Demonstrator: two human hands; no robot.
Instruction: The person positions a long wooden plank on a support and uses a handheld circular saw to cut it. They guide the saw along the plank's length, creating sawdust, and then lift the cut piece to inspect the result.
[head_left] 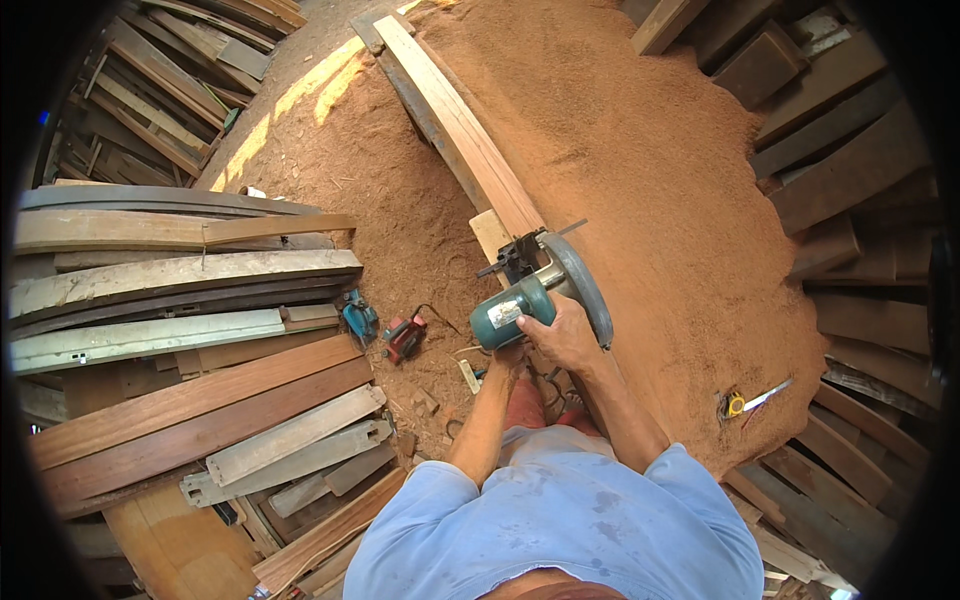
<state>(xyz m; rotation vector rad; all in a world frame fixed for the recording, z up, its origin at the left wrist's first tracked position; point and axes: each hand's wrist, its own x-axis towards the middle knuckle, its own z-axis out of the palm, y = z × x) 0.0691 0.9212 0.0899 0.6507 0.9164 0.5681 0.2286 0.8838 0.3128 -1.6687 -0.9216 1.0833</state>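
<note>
My right hand [566, 335] is wrapped around the circular saw [512, 312], mid-frame; my left hand [511, 354] sits under its green motor (fingers hidden, cannot tell its grip). Saw at the lower end of a long plank [468, 135], which runs to upper centre. Sawdust [650, 190] all around. Blue tool [358, 318] and red tool [404, 338], left of centre; yellow tape measure [736, 404], lower right.

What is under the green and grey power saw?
A long light-brown wooden plank reaches its front; part of the left hand shows beneath. How far the plank continues underneath is hidden.
</note>
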